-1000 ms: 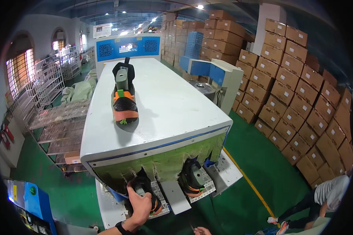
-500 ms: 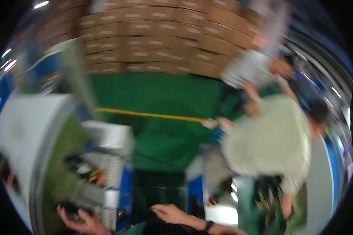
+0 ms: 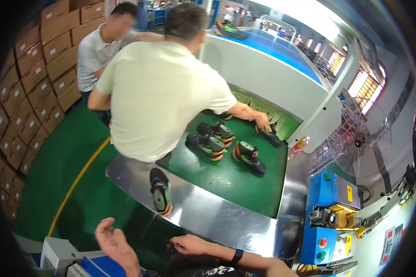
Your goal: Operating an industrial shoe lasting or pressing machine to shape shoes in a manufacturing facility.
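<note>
Shiny steel edges the green-topped bench (image 3: 226, 205), and on that metal, toward its left end, a lone black shoe (image 3: 160, 191) sits with its toe pointing away and its heel at the near edge, a grey block (image 3: 160, 201) filling its mouth. Below that edge, apart from the shoe, the left hand (image 3: 118, 244) hangs with its palm turned up and fingers loosely bent, nothing in it. The right hand (image 3: 189, 245) rests lower, by the dark shirt front; it looks unladen, but its fingertips are tucked out of sight, so I cannot tell how it is closed. At the bench's left side a co-worker (image 3: 157, 101) leans across, one hand (image 3: 262, 121) at another shoe (image 3: 272, 136) near the far edge, while loose shoes (image 3: 248, 158) lie around the middle and a bottle (image 3: 301, 144) stands by the far right corner. For a sure hold on the lone shoe, the left hand would do best to turn palm down, come from above and take both sides at the block; a low sweep could knock the heel over the edge.
</note>
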Available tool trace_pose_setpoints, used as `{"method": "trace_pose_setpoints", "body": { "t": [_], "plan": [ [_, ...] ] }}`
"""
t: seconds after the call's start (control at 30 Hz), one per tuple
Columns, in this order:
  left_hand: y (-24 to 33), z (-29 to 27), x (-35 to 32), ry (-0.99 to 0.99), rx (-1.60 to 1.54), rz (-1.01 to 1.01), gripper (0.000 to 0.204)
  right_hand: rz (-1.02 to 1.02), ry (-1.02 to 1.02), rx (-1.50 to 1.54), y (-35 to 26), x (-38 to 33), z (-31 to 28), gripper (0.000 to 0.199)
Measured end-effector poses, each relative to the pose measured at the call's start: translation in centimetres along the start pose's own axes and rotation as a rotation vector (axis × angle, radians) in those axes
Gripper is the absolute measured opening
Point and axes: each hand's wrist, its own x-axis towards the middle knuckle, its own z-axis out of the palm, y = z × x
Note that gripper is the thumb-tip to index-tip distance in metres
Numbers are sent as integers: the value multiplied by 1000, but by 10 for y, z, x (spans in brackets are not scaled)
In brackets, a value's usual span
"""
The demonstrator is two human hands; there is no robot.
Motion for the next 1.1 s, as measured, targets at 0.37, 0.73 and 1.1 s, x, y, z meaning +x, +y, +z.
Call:
{"method": "trace_pose_setpoints", "body": {
  "t": [0.37,0.73,1.1],
  "plan": [
    [-138,232,-100,-996,296,-5,29,499,658,543,115,-159,-78,35],
    [-326,369,-78,-979,650,347,16,791,1109,44,297,-146,-250,90],
    [-343,366,-85,-1087,723,210,10,965,984,-44,408,-73,-365,76]
  ]
}}
